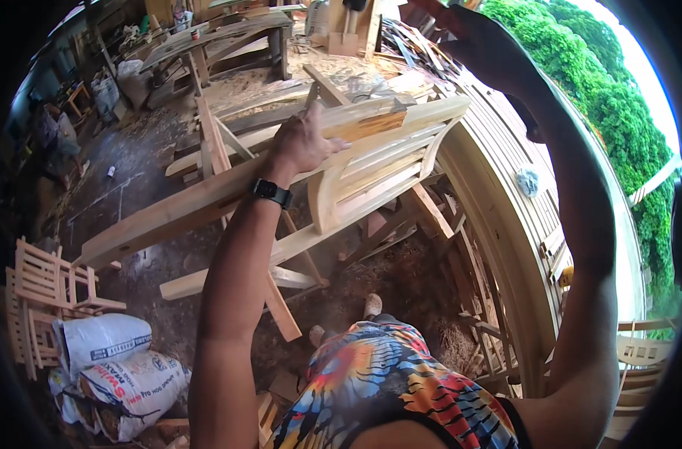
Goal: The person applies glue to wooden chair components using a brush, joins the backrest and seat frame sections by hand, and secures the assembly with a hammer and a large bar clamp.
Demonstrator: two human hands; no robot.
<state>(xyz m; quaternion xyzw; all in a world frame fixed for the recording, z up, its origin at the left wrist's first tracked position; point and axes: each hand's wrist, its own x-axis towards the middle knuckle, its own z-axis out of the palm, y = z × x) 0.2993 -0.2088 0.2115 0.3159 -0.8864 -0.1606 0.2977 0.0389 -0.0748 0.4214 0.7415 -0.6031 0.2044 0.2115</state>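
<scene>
My left hand (305,142), with a dark watch on the wrist, lies over the upper post of a pale slatted wooden frame (386,168). Its fingers bend over the post's far edge and the thumb points right. This frame looks like a chair back: two long posts run to the lower left, joined by curved slats at the right end. It rests tilted on a rough wooden trestle (212,138). Raised at the upper right, my right hand (472,34) is in shadow and apart from the frame. Its fingers are too dark to tell what they hold.
A long stack of pale boards (498,217) curves along the right, with a clear plastic bundle (528,179) on it. Filled sacks (135,382) and slatted chairs (41,280) stand at the left. A workbench (236,41) is at the back. Offcuts and sawdust cover the ground.
</scene>
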